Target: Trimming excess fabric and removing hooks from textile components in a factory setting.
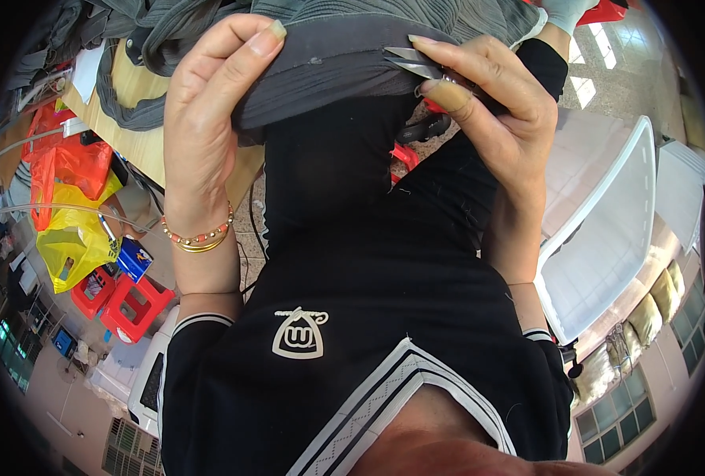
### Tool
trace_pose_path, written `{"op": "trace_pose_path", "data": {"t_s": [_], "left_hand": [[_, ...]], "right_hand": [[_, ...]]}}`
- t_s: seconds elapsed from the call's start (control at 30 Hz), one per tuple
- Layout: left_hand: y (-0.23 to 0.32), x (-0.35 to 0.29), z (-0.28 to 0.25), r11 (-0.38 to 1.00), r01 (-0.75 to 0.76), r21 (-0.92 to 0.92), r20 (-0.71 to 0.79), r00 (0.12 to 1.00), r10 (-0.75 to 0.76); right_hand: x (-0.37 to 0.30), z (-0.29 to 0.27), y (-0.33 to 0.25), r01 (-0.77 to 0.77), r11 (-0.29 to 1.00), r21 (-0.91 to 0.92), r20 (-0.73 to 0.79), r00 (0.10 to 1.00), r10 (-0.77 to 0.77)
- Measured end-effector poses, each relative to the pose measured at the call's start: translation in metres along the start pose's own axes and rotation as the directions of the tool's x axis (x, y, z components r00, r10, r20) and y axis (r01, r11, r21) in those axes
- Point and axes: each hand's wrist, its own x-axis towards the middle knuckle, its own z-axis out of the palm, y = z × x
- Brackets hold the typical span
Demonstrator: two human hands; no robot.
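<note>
A person's left hand [210, 119] closes over a fold of grey ribbed garment [329, 55] at about eleven o'clock in the head view, thumb pressed on top and the other fingers curled out of sight beneath the cloth. At one o'clock, the right hand [495, 119] is wrapped around a small pair of metal thread snips [416, 63], whose paired blades point toward the left hand and lie against the fabric's edge. The blades appear nearly closed, though the curve of the lens makes the gap hard to judge. The garment stretches taut between the two hands, just above the wearer's black shirt [352, 317]. A beaded and gold bracelet [198, 236] circles the left wrist.

The risk here is a cut in the wrong place: with the blade tips resting on the stretched cloth, a slight slip or too deep a bite could nick the ribbed knit itself instead of a loose thread. The left thumb sits not far from the tips, so a sudden jerk of the fabric could bring it closer to them.

Around the worker, orange and yellow plastic bags [71, 206] crowd nine o'clock, red stools [130, 305] stand at eight o'clock, and a white plastic crate [606, 238] sits at three o'clock.
</note>
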Motion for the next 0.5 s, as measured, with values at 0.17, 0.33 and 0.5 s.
{"op": "trace_pose_path", "data": {"t_s": [0.17, 0.33, 0.5], "left_hand": [[-0.001, 0.0, 0.0, 1.0, -0.005, 0.013, 0.008, 1.0, 0.005], [-0.005, -0.002, -0.015, 0.996, 0.038, 0.083, -0.066, 0.997, -0.033], [-0.002, 0.001, -0.017, 0.995, 0.062, 0.074, -0.015, 0.998, -0.061]], "right_hand": [[0.0, -0.001, 0.001, 0.017, 1.0, -0.006, 0.007, 1.0, -0.017], [0.005, -0.001, -0.003, 0.005, 1.0, 0.027, 0.003, 1.0, -0.005], [0.007, -0.007, -0.009, 0.052, 0.999, 0.003, -0.029, 0.998, -0.052]]}}
